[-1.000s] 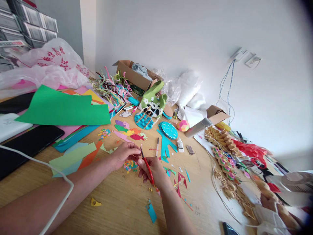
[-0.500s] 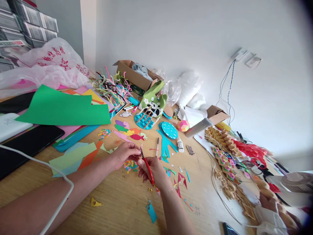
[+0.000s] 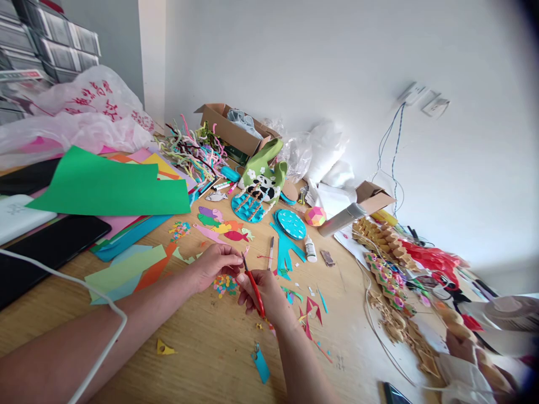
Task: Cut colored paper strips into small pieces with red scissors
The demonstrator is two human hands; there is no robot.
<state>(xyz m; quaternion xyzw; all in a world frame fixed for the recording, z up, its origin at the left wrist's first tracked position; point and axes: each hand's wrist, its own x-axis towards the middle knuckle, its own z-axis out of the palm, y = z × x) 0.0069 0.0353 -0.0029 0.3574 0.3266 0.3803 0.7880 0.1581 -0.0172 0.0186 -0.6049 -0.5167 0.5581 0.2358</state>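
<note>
My right hand (image 3: 261, 290) grips red-handled scissors (image 3: 255, 289), their dark blades pointing up and away at my left fingertips. My left hand (image 3: 218, 264) is closed in a pinch. A small pinkish strip (image 3: 247, 248) shows just beyond its fingertips by the blade tips; what exactly the fingers hold is too small to make out. Below the left hand lies a heap of coloured paper dots (image 3: 225, 285). Paper fish, among them a red fish (image 3: 236, 236), lie beyond the hands. A pen (image 3: 270, 252) and a turquoise paper cutout (image 3: 286, 252) are to the right.
Green paper (image 3: 113, 188) tops a stack of coloured sheets at left. A white cable (image 3: 113, 306) crosses above my left forearm. Behind stand a cardboard box (image 3: 231, 126) and a green panda bag (image 3: 265, 174). A glue bottle (image 3: 310, 249) and a grey cylinder (image 3: 343, 220) stand right.
The small pinkish strip beyond my left fingertips sits slightly differently against the blades. Both hands have stayed almost in place.
</note>
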